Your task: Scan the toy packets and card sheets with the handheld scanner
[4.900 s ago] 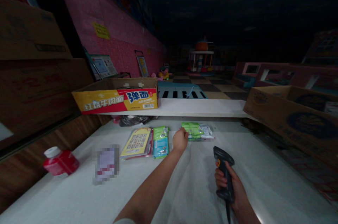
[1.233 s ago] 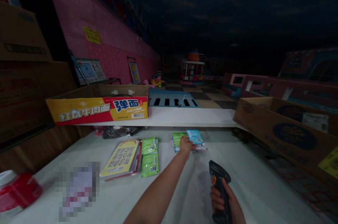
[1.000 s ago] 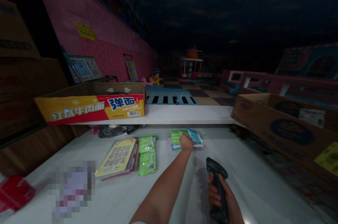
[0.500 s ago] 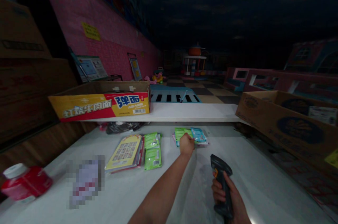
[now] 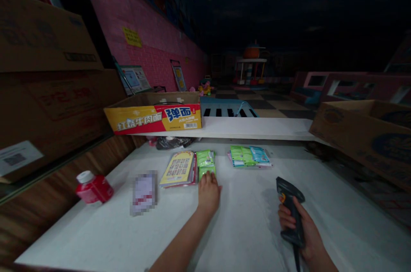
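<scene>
My left hand [image 5: 208, 193] reaches over the near end of a green packet [image 5: 206, 158], its fingertips resting on the packaging and its thumb out to the side. Part of the packet is hidden under the fingers. Just left of it lies a stack of booklets or cards [image 5: 180, 168] with a yellow top sheet. Further right is a separate pile of green packets [image 5: 242, 155] with a blue packet [image 5: 258, 155] at its right end. My right hand [image 5: 306, 227] is wrapped around the handle of a dark barcode scanner [image 5: 293, 212], held above the table with its head up.
On the white table [image 5: 173, 233] at left stand a red bottle with a white cap [image 5: 94, 187] and a blurred-out item [image 5: 144, 193]. A white shelf [image 5: 257, 126] crosses the back, bearing a yellow-red carton [image 5: 154, 118] and a brown carton [image 5: 362, 131]. Stacked boxes [image 5: 48, 92] stand far left.
My left hand has left the right-hand packet pile and moved left and nearer, onto the green packet by the booklets. The scanner stays in my right hand. The view has turned left.
</scene>
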